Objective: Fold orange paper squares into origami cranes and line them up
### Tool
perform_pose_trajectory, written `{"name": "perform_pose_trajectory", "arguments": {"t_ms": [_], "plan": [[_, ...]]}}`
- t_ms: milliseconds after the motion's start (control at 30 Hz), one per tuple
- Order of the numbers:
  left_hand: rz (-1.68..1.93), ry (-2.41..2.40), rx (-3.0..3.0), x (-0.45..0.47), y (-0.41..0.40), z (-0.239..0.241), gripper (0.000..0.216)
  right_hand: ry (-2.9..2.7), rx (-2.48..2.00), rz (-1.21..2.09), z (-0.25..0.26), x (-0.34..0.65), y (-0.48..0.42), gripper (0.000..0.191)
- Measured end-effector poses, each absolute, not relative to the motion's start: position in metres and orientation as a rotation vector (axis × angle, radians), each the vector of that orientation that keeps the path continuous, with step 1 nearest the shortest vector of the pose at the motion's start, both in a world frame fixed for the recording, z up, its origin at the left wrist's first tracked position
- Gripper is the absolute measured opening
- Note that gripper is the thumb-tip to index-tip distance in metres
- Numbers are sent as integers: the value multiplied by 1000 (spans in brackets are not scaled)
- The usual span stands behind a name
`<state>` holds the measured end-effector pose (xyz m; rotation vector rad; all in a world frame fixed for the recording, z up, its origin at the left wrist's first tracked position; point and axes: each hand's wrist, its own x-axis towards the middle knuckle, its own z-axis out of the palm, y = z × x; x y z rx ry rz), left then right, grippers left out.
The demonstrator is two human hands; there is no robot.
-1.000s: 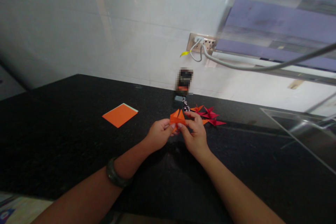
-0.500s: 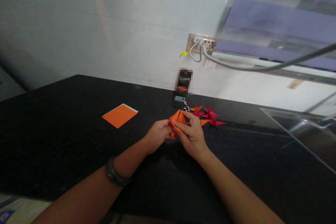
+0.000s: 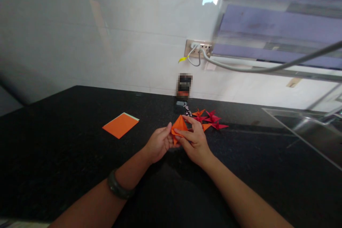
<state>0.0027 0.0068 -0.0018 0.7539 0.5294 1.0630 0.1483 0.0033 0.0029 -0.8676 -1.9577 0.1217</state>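
Observation:
A partly folded sheet of orange origami paper [image 3: 180, 125] is between my two hands, its pointed tip facing up. My right hand [image 3: 196, 140] grips it from the right, thumb on the near face and a finger along the upper right edge. My left hand [image 3: 158, 143] supports it from the left, with fingers curled under the lower part and the thumb raised beside the left edge. Just behind my right hand lie several folded paper cranes, red ones [image 3: 213, 117] and orange ones [image 3: 199, 113], partly hidden by that hand.
A stack of square paper [image 3: 120, 126], orange on top, lies left on the black countertop [image 3: 66, 149]. A phone-like device [image 3: 184, 86], blurred out, leans on the wall, with a beaded strap [image 3: 187, 108] before it. A metal sink [image 3: 301, 131] is at right; a socket [image 3: 205, 48] holds plugged cables.
My left thumb has lifted off the paper, and the left hand has opened a little. The paper's upper part now looks flatter and smoother. The camera view has shifted slightly.

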Motion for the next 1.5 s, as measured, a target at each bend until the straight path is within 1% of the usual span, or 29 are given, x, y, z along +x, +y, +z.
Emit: {"name": "perform_pose_trajectory", "arguments": {"t_ms": [333, 533, 700, 967, 1167, 1367, 1500], "plan": [[1054, 555, 854, 6, 4, -2, 35, -2018, -874, 84, 7, 148, 1, 15], [1090, 597, 868, 6, 4, -3, 32, -2061, -878, -7, 7, 146, -2, 15], [1118, 634, 858, 5, 4, -1, 31, -2092, -904, -76, 6, 145, -3, 20], [1140, 637, 860, 8, 5, -4, 28, -2118, -846, -199, 9, 145, -5, 13], [1215, 638, 807, 8, 8, -5, 28, -2191, -845, -277, 13, 146, -6, 15], [1156, 626, 824, 7, 6, -3, 26, -2226, -904, -283, 13, 146, -5, 15], [1145, 642, 861, 7, 6, -5, 28, -2288, -850, -172, 15, 146, -6, 13]]}}
